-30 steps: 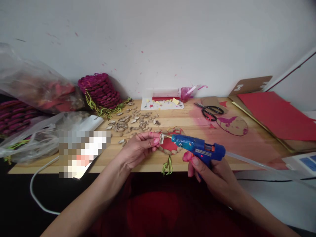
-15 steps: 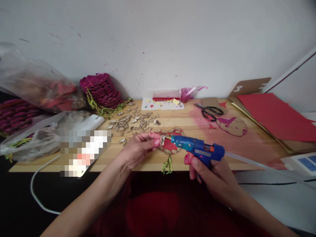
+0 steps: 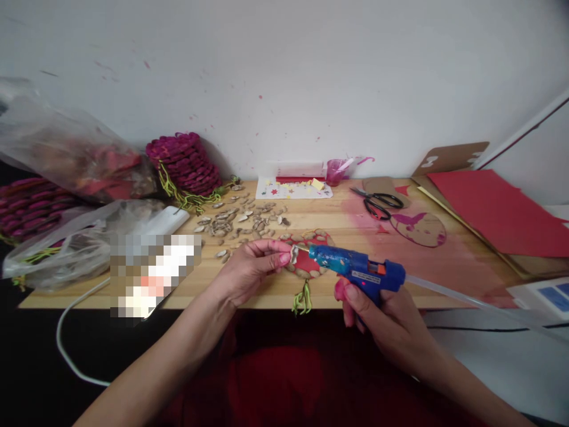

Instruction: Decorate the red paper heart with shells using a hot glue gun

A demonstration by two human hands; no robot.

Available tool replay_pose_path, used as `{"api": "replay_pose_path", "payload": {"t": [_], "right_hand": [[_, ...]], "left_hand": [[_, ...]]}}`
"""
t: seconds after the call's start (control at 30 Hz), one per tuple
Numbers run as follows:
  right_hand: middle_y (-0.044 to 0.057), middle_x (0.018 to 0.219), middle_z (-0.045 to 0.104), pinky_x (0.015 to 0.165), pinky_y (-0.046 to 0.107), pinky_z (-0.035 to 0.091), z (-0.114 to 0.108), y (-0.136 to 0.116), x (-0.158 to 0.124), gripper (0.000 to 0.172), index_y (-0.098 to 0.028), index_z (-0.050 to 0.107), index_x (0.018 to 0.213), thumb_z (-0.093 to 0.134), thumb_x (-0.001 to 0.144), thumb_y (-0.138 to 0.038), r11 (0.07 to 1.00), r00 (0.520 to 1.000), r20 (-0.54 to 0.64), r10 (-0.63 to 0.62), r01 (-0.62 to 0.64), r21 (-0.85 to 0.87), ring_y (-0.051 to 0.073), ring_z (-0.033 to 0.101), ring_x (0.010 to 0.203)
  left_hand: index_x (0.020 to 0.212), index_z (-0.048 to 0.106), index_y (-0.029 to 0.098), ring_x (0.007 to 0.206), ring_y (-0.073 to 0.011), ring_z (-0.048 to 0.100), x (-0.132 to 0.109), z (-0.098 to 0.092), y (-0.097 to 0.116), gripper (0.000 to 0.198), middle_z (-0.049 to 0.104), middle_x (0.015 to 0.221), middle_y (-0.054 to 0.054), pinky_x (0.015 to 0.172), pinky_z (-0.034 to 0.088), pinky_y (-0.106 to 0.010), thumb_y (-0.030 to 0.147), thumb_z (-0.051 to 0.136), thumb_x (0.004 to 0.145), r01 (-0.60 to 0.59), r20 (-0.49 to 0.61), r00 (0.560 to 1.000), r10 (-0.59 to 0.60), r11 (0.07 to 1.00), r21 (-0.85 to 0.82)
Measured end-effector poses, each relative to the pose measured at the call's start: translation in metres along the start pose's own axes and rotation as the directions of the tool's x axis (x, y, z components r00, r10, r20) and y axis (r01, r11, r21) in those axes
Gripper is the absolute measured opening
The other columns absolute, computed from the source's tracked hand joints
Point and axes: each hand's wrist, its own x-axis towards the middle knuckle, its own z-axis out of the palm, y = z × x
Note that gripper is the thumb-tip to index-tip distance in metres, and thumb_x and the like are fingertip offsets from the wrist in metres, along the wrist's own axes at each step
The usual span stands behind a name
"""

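My left hand (image 3: 251, 270) pinches a small pale shell (image 3: 294, 255) between thumb and fingertips, just above the wooden table (image 3: 329, 222). My right hand (image 3: 384, 317) grips a blue glue gun (image 3: 358, 268), a finger on its trigger, and the nozzle touches the shell. A clear glue stick (image 3: 448, 292) sticks out of the gun's back to the right. Under the nozzle lies a red round piece (image 3: 309, 261) edged with shells, with a green-yellow tassel (image 3: 302, 299) hanging over the table's front edge.
Loose shells (image 3: 235, 219) are scattered behind my left hand. Black scissors (image 3: 377, 201), a stained cardboard oval (image 3: 420, 228) and red paper sheets (image 3: 498, 207) lie at the right. Magenta woven pieces (image 3: 186, 163), plastic bags (image 3: 80, 237) and a white cable (image 3: 66, 350) are at the left.
Both hands, the shell and the glue gun hold almost the same place; the view has shifted slightly.
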Motion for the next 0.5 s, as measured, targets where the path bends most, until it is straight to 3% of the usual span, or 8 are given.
{"api": "replay_pose_path", "payload": {"t": [0.5], "right_hand": [[0.001,0.063,0.06,0.049,0.027,0.039,-0.0013,0.0005,0.0017,0.048,-0.02,0.06,0.064,0.046,0.101,-0.047,0.999,1.0,0.0,-0.02,0.02,-0.032,0.011,0.052,0.054]], "left_hand": [[0.078,0.08,0.014,0.059,-0.0056,0.058,0.0028,-0.0048,-0.0034,0.03,0.072,0.072,-0.002,0.06,0.047,-0.016,0.023,0.096,0.054,-0.002,-0.004,1.0,0.002,0.998,-0.055]]}}
